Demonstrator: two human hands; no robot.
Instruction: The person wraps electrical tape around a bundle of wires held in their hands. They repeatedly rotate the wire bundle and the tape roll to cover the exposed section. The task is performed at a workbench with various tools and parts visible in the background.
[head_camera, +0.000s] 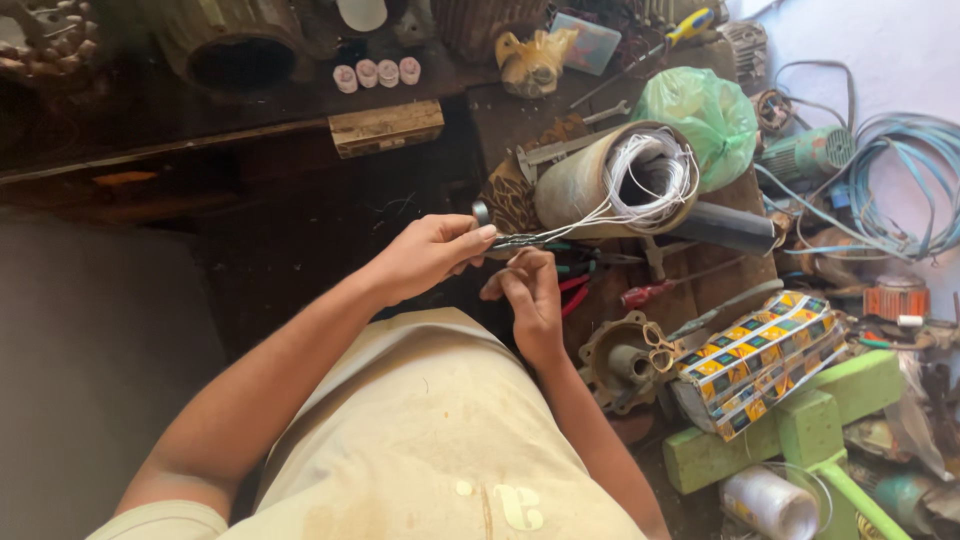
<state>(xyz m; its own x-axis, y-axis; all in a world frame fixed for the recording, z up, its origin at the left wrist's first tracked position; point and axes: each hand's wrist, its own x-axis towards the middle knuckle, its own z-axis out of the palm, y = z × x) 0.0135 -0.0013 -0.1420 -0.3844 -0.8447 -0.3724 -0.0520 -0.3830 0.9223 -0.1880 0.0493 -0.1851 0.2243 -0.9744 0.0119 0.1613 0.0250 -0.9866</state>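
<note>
Both hands together at the workbench edge, left hand (432, 255) and right hand (530, 290) pinching a thin dark wire bundle (522, 241) led from the cylindrical stator (610, 180); mid-dressing leads, next move likely needs steady tension.

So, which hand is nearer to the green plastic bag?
Right. The right hand is below and left of the green plastic bag, by the cylinder wound with white wire. The left hand is farther left.
</note>
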